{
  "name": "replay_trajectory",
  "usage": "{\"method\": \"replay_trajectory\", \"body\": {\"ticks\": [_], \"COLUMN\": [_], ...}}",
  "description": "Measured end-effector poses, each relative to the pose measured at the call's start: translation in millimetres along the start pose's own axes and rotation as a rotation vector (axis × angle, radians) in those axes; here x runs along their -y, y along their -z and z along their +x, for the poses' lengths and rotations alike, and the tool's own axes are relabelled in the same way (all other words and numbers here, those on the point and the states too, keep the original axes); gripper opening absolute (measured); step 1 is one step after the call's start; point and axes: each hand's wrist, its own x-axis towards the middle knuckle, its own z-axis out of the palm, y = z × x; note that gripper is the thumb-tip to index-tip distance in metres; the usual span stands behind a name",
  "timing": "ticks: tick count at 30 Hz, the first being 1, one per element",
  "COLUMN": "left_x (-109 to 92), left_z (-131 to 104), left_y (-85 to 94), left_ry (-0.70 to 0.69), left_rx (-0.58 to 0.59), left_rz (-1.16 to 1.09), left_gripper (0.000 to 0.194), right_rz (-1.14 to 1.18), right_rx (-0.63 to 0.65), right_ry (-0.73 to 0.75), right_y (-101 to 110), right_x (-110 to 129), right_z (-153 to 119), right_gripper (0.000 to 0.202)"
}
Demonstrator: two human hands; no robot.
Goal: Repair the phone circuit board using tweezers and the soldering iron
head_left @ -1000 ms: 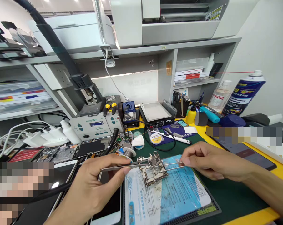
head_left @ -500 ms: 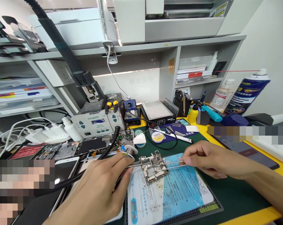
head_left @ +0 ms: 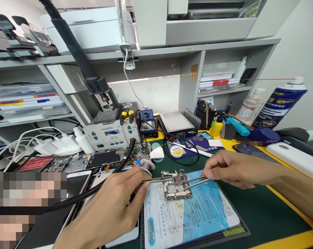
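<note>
Right hand gripping tweezers, board now straighter

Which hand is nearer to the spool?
Left. The left hand is right by the spool, on the side nearer the camera; the right hand is well off to the spool's right, on the other side of the board.

From the circuit board it's wire spool at ten o'clock, hot plate at twelve, spray can at two
</note>
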Motion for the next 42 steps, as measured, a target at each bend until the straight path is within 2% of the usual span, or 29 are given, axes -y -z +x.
{"method": "replay_trajectory", "body": {"ticks": [9, 17, 25, 33, 37, 42], "left_x": [-1.3, -4.1, -2.3, -3.4, -5.2, -4.4], "left_z": [-1.7, 2.7, -1.7, -4.3, -4.8, -4.5], "left_y": [0.3, 0.6, -1.2, -6.6, -9.1, -8.8], "left_ry": [-0.03, -0.055, -0.024, 0.018, 0.008, -0.014], "left_rx": [-0.023, -0.053, -0.018, 0.053, 0.047, 0.083], "left_rz": [-0.025, -0.029, 0.018, 0.143, 0.152, 0.174], "left_gripper": [0.025, 0.025, 0.023, 0.033, 0.034, 0.034], "right_rz": [0.106, 0.26, 0.495, 0.571, 0.578, 0.553], "right_rx": [0.003, -0.015, 0.081, -0.088, -0.109, -0.149], "right_ry": [0.026, 0.116, 0.251, 0.34, 0.388, 0.356], "right_y": [-4.5, 0.1, -1.0, -13.2, -16.3, -17.5], "right_x": [-15.8, -20.0, -29.7, -28.6, -31.0, -28.6], "right_z": [-2.1, 1.0, 6.6, 6.9, 5.8, 7.3], "right_gripper": [0.055, 0.045, 0.031, 0.028, 0.027, 0.028]}}
